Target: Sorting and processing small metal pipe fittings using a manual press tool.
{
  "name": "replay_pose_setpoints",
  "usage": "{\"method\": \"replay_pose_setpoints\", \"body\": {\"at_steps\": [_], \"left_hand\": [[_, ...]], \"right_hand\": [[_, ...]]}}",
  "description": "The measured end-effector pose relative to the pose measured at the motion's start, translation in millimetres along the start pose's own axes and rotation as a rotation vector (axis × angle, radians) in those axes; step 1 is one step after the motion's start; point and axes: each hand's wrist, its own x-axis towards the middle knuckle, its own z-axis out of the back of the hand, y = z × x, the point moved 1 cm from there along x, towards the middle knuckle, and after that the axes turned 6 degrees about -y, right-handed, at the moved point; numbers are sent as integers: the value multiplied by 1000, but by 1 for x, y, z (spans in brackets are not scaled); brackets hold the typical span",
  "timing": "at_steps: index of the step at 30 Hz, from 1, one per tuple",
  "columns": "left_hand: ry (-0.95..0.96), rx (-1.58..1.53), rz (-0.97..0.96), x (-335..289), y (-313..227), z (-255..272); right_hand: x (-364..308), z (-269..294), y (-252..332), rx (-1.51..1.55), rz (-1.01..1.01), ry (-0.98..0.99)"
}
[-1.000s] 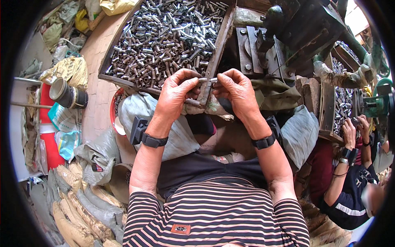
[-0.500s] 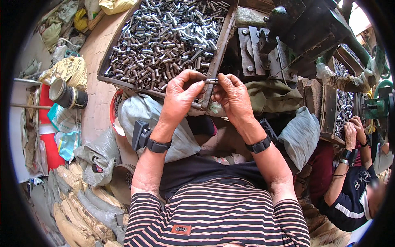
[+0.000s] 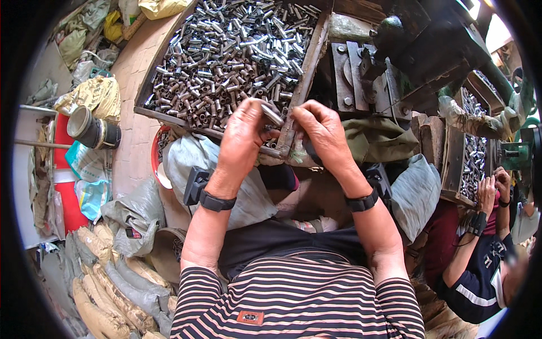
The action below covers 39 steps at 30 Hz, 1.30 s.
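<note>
- Far left, a grey sack [image 3: 138, 209] is just sitting there, with nobody touching it.
- Then the crate [image 3: 314, 59]: it's holding a big loose pile [image 3: 231, 65] of short metal tubes, some shiny, some brownish.
- Left hand [image 3: 241, 135] is clamping one tube [image 3: 273, 115] near the crate's front right corner. The tube is tilting down to the right. I'd guess the step in hand is turning or checking that single piece; the next move is probably calling for a steady fingertip grip. Pose-wise, the forearm is angling up and inward, back of the hand facing up.
- Right hand [image 3: 323, 134] is hovering just beside the tube, not touching it, thumb and index coming close together. Can't tell if they're pinching anything. That forearm's slanting up and inward too.
- Past that, a dark machine [image 3: 367, 79] is standing, and a co-worker's hands [image 3: 486, 194] are working by another crate [image 3: 453, 164].
</note>
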Motion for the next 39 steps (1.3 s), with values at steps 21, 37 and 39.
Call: {"method": "replay_pose_setpoints", "body": {"at_steps": [21, 37, 39], "left_hand": [[-159, 832, -228, 51, -49, 50], [13, 1773, -698, 43, -46, 35], [50, 1810, -734, 44, -47, 35]], "right_hand": [[47, -30, -6, -1264, 682, -147], [47, -33, -10, -1172, 790, -140], [49, -29, -9, -1177, 755, -112]]}}
